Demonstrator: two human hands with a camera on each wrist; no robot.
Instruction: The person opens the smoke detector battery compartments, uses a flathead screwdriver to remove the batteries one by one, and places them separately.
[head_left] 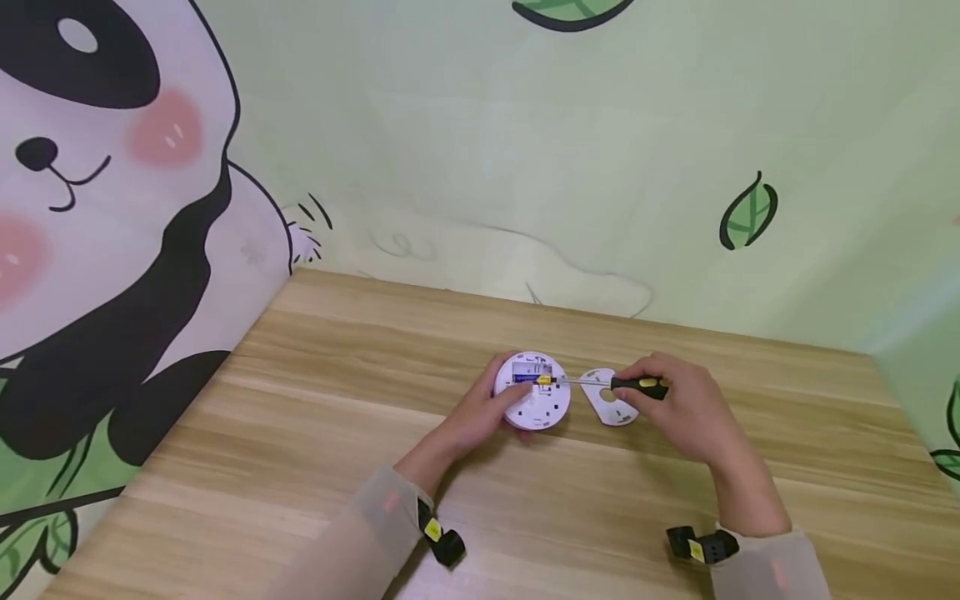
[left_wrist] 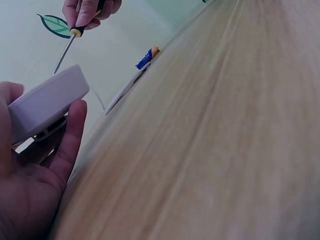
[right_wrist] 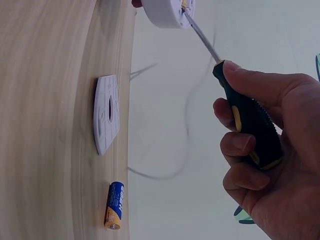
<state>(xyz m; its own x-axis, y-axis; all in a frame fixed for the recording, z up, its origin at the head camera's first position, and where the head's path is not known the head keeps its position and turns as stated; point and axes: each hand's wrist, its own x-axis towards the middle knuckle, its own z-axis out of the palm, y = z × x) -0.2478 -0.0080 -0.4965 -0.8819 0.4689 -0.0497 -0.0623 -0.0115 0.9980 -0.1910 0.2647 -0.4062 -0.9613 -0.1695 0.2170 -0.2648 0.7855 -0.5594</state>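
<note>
My left hand (head_left: 480, 404) grips a round white plastic device (head_left: 542, 410) by its edge, thumb over the face and fingers beneath. Its battery compartment faces up, with a blue and yellow battery (head_left: 531, 379) lying in it. In my right hand (head_left: 686, 408) is a screwdriver with a black and yellow handle (right_wrist: 252, 122). The metal shaft (right_wrist: 202, 37) reaches across to the device, its tip at the yellow end of the battery. In the left wrist view the device (left_wrist: 50, 102) is tilted above the table, held between thumb and fingers.
A flat white plate with a round hole (right_wrist: 106, 115) lies on the wooden table (head_left: 337, 375) beside the device. Past it lies a loose blue and orange battery (right_wrist: 114, 205). Behind the table rises a painted wall (head_left: 465, 150); a panda mural covers the left side.
</note>
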